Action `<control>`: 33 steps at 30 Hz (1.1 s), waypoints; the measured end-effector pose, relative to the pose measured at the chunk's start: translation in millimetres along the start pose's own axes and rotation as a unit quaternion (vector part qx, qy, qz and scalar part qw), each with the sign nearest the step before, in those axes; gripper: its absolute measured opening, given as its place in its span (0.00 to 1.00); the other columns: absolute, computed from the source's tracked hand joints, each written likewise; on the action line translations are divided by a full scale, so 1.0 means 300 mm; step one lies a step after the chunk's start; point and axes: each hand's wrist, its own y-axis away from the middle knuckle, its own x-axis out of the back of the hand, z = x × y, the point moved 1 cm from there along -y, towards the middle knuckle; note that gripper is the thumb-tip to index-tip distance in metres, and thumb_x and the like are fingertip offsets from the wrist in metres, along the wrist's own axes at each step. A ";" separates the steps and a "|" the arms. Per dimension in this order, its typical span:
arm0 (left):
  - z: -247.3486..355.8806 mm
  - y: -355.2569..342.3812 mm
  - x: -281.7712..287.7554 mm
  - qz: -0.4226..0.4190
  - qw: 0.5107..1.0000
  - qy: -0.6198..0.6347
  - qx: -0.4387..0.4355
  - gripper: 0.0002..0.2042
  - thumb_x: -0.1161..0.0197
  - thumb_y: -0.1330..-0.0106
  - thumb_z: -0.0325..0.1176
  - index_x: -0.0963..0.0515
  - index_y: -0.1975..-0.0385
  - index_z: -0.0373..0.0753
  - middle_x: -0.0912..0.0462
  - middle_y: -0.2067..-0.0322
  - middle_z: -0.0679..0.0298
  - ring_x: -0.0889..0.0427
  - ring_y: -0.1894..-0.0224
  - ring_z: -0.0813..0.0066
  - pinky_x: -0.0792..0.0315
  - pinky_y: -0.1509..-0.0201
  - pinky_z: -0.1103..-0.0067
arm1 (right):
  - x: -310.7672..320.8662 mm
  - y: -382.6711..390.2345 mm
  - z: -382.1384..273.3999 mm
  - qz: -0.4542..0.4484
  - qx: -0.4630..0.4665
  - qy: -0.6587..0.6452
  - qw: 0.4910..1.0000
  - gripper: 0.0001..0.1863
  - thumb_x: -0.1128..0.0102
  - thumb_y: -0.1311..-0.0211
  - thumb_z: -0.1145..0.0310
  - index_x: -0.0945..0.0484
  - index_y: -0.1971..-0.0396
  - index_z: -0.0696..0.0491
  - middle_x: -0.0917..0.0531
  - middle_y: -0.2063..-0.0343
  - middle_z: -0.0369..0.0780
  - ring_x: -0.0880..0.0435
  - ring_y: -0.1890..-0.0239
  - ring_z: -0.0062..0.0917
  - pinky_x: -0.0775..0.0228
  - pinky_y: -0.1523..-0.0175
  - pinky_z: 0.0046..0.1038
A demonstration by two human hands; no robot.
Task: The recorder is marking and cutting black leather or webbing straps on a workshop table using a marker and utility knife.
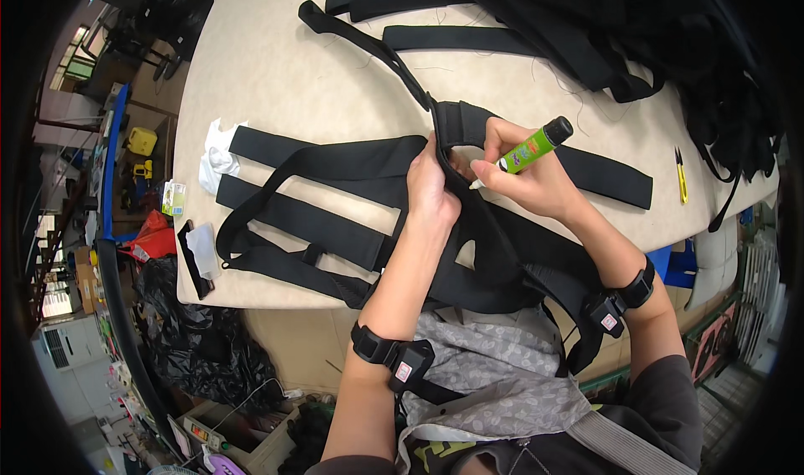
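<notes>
A black garment of wide elastic straps (486, 249), like a support brace, lies across the table's near side and hangs partly over its edge. My left hand (430, 182) is closed on its upper band, the thumb up along the edge and the other fingers mostly hidden by the cloth. In my right hand (532, 173) is a green marker (533, 147), gripped like a pen, its black end pointing up and right. Its pale tip is down at the black band, close beside my left hand; whether it touches cannot be told.
More black straps (469, 38) and a dark heap of the same material (662, 31) cover the table's far right. Yellow thread snips (682, 178) lie at the right. At the left edge are crumpled white paper (219, 155), a small box (172, 198) and a black strip (194, 261).
</notes>
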 end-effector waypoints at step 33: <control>0.067 -0.006 0.022 -0.143 0.984 0.040 0.100 0.12 0.44 0.35 0.39 0.27 0.73 0.35 0.28 0.82 0.66 0.28 0.77 0.74 0.29 0.65 0.75 | 0.136 0.279 -0.088 -0.032 -0.054 0.071 0.996 0.16 0.32 0.50 0.65 0.26 0.63 0.53 0.20 0.75 0.40 0.21 0.73 0.24 0.31 0.67 0.24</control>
